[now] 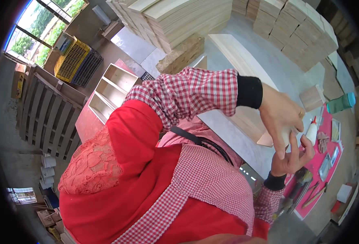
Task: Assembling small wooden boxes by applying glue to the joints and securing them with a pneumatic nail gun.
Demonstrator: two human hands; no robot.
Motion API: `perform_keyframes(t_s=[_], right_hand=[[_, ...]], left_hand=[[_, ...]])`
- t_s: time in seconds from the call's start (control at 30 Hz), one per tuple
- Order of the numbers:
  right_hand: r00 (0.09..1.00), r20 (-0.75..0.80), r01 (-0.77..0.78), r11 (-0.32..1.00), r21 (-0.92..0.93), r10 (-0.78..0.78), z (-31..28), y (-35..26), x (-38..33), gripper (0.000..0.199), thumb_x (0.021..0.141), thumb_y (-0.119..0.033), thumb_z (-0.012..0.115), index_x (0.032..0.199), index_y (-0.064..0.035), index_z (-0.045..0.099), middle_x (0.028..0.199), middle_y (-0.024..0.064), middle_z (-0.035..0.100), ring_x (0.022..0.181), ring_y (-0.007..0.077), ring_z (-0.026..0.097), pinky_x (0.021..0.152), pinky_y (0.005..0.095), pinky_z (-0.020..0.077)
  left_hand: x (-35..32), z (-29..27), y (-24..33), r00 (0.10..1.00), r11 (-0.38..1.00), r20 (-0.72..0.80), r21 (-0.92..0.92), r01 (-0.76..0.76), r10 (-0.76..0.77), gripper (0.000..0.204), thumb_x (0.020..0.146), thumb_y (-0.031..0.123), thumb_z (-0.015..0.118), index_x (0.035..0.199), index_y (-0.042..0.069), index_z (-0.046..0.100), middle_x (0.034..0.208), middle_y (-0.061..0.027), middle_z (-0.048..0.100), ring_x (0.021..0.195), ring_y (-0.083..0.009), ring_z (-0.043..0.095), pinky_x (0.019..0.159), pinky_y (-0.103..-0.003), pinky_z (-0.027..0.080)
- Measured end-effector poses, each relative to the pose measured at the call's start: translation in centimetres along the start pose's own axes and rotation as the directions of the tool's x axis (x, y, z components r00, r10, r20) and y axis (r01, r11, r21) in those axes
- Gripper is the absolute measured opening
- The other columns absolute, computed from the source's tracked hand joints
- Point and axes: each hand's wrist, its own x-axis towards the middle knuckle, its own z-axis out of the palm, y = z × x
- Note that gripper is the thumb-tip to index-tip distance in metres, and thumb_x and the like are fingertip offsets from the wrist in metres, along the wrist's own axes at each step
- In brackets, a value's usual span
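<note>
The left hand, reaching across from the upper left, has its fingers bent closed around a small pale object, which is mostly hidden. The right hand meets it from below, fingers curled up; I cannot tell whether they grip it too. Both hands are above the table's right part, just beside the tip of a long board that slants beneath the left arm. The table lies bare between this board and its near edge, beside the apron. Toward the right, room is tighter: a glue bottle, a wooden block and a pink mat with tools sit near the fingers. Stacked boards border the far side.
</note>
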Motion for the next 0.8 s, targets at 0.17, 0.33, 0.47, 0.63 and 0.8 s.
perform_keyframes(t_s=[0.17, 0.33, 0.47, 0.63, 0.8], right_hand=[[0.995, 0.008, -0.095, 0.995, 0.033, 0.095, -0.1, -0.7, -0.6, 0.038, 0.077, -0.006, 0.076, 0.114, -0.0054, 0.070, 0.120, 0.0105, 0.053, 0.108, 0.0278, 0.054, 0.088, 0.0400, 0.0462], [0.852, 0.187, -0.523, 0.812, 0.257, 0.489, -1.4, 2.3, -2.9, 0.067, 0.077, -0.006, 0.077, 0.139, -0.0066, 0.051, 0.129, 0.0118, 0.052, 0.109, 0.0237, 0.056, 0.090, 0.0346, 0.0469], [0.531, 0.640, -0.806, 0.565, 0.178, 0.555, -2.2, 4.6, -6.3, 0.096, 0.071, -0.008, 0.079, 0.153, -0.0078, 0.029, 0.131, 0.0107, 0.052, 0.105, 0.0200, 0.055, 0.086, 0.0333, 0.0470], [0.447, 0.774, -0.875, 0.401, 0.272, 0.449, 1.9, 4.0, -8.2, 0.109, 0.064, -0.017, 0.089, 0.153, -0.0072, 0.028, 0.138, 0.0079, 0.049, 0.104, 0.0198, 0.056, 0.086, 0.0330, 0.0488], [0.563, 0.747, -0.779, 0.527, 0.339, 0.352, 3.9, 2.6, -6.3, 0.104, 0.064, -0.019, 0.088, 0.150, -0.0068, 0.032, 0.131, 0.0108, 0.052, 0.100, 0.0235, 0.058, 0.085, 0.0336, 0.0500]], left_hand=[[0.0, 0.3, 0.0, 0.998, 0.998, 0.049, -0.052, 0.033, -0.031, 0.077, 0.063, 0.062, 0.077, 0.108, 0.000, 0.065, 0.108, -0.0194, 0.060, 0.103, -0.0333, 0.060, 0.079, -0.045, 0.048], [-0.8, 0.7, 0.7, 0.986, 0.973, -0.111, 0.184, 0.140, -0.121, 0.074, 0.061, 0.057, 0.078, 0.105, -0.001, 0.064, 0.107, -0.0183, 0.060, 0.102, -0.0337, 0.060, 0.080, -0.044, 0.048], [-3.0, 0.5, 0.5, 0.967, 0.937, -0.231, 0.301, 0.179, -0.110, 0.075, 0.059, 0.054, 0.079, 0.107, -0.002, 0.062, 0.107, -0.0177, 0.059, 0.100, -0.0338, 0.059, 0.080, -0.044, 0.047], [-5.5, 1.0, 0.1, 0.937, 0.899, -0.245, 0.302, 0.317, -0.248, 0.083, 0.058, 0.047, 0.082, 0.121, -0.001, 0.055, 0.110, -0.0165, 0.057, 0.104, -0.0322, 0.057, 0.084, -0.042, 0.045], [-5.8, 1.6, -0.3, 0.898, 0.869, -0.281, 0.272, 0.414, -0.340, 0.084, 0.055, 0.038, 0.085, 0.123, 0.002, 0.053, 0.114, -0.0150, 0.055, 0.104, -0.0319, 0.056, 0.087, -0.043, 0.043]])
